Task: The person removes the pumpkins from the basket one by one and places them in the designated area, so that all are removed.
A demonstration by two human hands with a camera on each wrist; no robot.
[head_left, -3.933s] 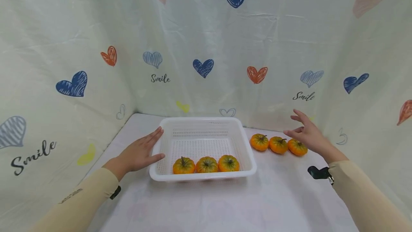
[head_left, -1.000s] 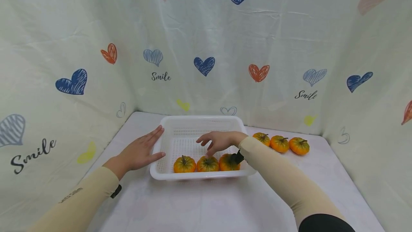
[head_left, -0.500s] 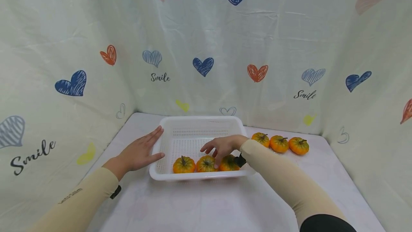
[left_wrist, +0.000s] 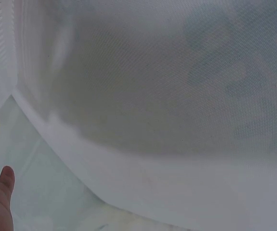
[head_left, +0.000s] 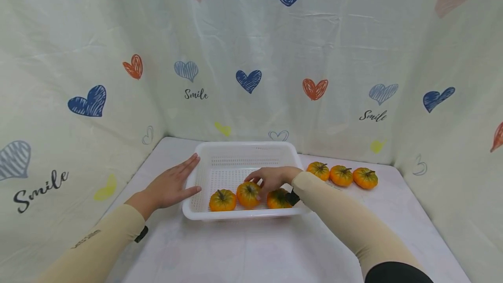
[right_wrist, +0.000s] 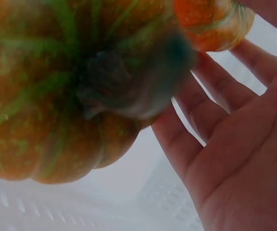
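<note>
My left hand [head_left: 167, 189] lies with straight fingers against the left rim of a white perforated plastic basket [head_left: 247, 216]. Inside, along the near wall, are a left mini pumpkin [head_left: 222, 201], a middle mini pumpkin [head_left: 247, 195] and a right mini pumpkin [head_left: 277, 200]. My right hand [head_left: 273, 178] grips the middle one, which is tilted and slightly raised; its fingertips curl around the far side. In the right wrist view, the held pumpkin [right_wrist: 213, 24] shows at the fingertips, while another pumpkin [right_wrist: 42, 106] fills the near left. The wristband partly covers the right pumpkin.
On the white table [head_left: 220, 252], right of the basket, sit a row of three more mini pumpkins [head_left: 341, 176], the leftmost partly behind the right forearm. A pale curtain [head_left: 275, 47] with printed hearts closes off the back and sides.
The right hand came from above the table pumpkins into the basket, then took hold of the middle pumpkin and lifted it slightly. The left pumpkin shifted a little left. The left hand stayed put.
</note>
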